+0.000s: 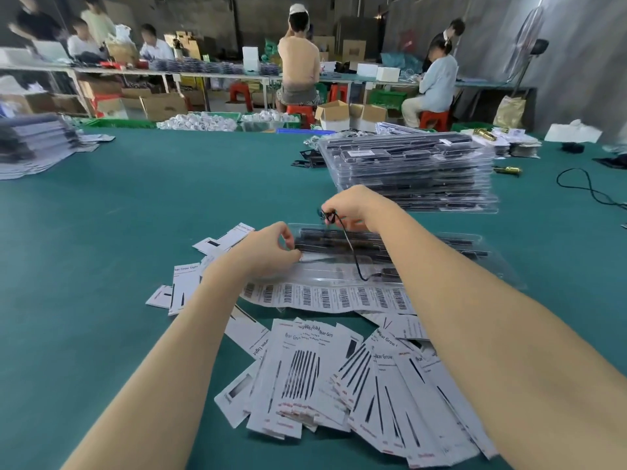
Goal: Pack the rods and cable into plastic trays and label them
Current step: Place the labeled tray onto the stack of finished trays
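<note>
Printed paper cards [339, 378] lie fanned in a loose heap on the green table [101, 249], closest to the viewer, just in front of the clear plastic tray [441, 245]. Between that heap and the tray runs a strip of barcode labels [339, 296], its far edge touching or tucked under the tray's near rim. More cards [224, 237] lie scattered off the tray's left end.

Black rods [359, 240] lie lengthwise in the tray's grooves. A thin black cable [349, 247] hangs from the right hand [353, 206], which is raised over the tray's far edge; the fingers are curled together and pinch the cable's upper end, where a small loop shows. The cable drops across the rods and bends near the tray's front, next to a dark block [390, 273] whose nature is too blurred to tell.

At the tray's left end the left hand [268, 249] rests, its thumb and fingertips drawn together on the tray's edge; whether they pinch the plastic or something small there cannot be told.

Beyond the tray, to its right, stands a tall stack of filled trays [410, 174]. Far off, past the table, people sit at benches among cardboard boxes [334, 113].
</note>
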